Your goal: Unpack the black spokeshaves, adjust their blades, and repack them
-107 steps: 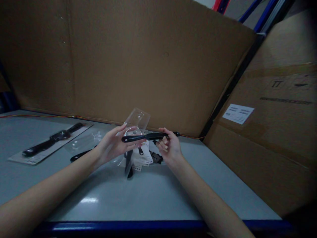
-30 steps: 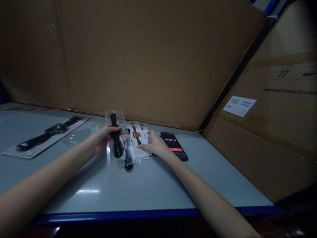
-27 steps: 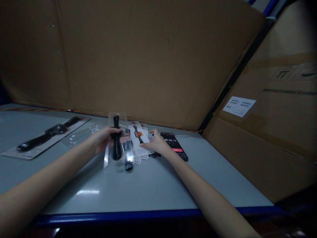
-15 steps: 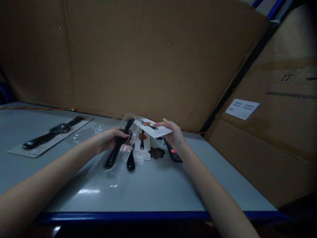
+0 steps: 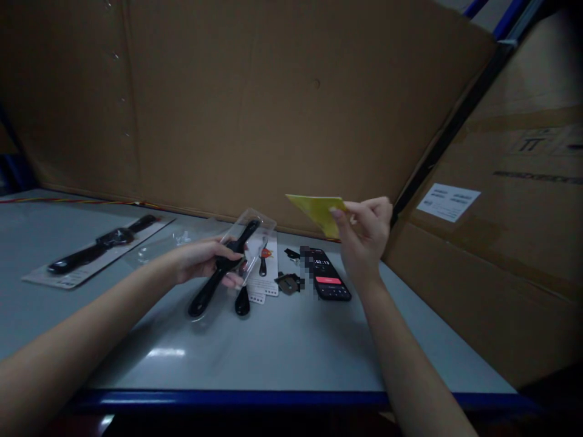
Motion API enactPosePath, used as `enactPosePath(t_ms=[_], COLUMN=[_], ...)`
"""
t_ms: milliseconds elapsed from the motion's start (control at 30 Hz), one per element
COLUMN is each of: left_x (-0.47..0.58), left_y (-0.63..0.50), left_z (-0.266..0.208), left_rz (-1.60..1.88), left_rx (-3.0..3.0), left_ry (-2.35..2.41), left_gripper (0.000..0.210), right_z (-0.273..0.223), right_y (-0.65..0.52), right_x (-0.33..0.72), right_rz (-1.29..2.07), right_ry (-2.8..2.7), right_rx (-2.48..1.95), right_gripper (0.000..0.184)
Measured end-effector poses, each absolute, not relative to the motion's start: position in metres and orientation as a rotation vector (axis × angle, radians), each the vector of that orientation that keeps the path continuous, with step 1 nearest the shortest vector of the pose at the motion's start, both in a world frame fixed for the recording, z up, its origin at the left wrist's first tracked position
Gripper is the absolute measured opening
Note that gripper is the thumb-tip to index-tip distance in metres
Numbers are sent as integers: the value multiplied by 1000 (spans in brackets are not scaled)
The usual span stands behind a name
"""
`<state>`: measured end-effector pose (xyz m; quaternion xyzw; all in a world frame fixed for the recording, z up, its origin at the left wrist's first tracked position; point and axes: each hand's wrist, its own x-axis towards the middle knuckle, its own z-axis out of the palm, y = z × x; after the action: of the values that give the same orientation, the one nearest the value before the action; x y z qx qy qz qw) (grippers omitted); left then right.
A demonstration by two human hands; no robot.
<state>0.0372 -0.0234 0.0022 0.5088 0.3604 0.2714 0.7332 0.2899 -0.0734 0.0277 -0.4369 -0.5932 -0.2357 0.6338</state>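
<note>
My left hand (image 5: 218, 261) is closed around a clear plastic blister shell (image 5: 262, 220) with long black-handled tools (image 5: 207, 294) in it. Their exact kind is not clear, and my fingers hide the middle. My right hand (image 5: 364, 233) is raised and pinches a card (image 5: 319, 209) between thumb and fingers, its yellow side showing. Below the shell lies a shorter tool with a rounded black handle (image 5: 243, 301), its upper part covered. Behind it are printed cards (image 5: 269, 267) picturing a black-handled tool.
A phone (image 5: 331, 279) with a lit timer lies right of dark flat pieces (image 5: 289, 282). At left rest a packaged black tool on a card (image 5: 104, 246) and clear plastic (image 5: 157, 246). Cardboard (image 5: 291, 121) rises behind, and a large box (image 5: 492, 261) stands right.
My right hand has moved right and up with the card, turning it from its printed white side to its yellow side. The phone is now uncovered. The left hand's shell has shifted slightly.
</note>
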Motion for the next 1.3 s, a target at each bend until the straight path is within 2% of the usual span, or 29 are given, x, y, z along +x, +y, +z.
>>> enactPosePath(t_ms=[67,133,233,367,467,633,933,1300], left_x=[39,40,36,30,30,36,33,30], left_y=[-19,-13,-2,7,8,3,5,6], left_z=[-3,-6,-8,-10,-11,-11,-12,-12], left_rz=[770,974,1180,1241,1238,1264,1389,1351], left_rx=[1059,971,837,674,628,630,678,679], left_ry=[798,824,835,796,761,785,773,746], left_gripper=[33,28,21,20,20,22,16,13], right_z=[34,38,39,25,7,-8,3,-4], right_y=[-84,-90,-88,-73,-63,-64,-69,-64], right_x=[283,277,274,268,255,237,248,251], right_rz=[-600,-410,135,882,1203,1304,1570,1638], right_ry=[-1279,-1244,-1270,-1373,-1473,-1526,-1551,-1557], right_rx=[-945,-863,-855,-1064,-1234,-1295,-1236,-1186], right_gripper=[24,25,23,27,32,44,55,46])
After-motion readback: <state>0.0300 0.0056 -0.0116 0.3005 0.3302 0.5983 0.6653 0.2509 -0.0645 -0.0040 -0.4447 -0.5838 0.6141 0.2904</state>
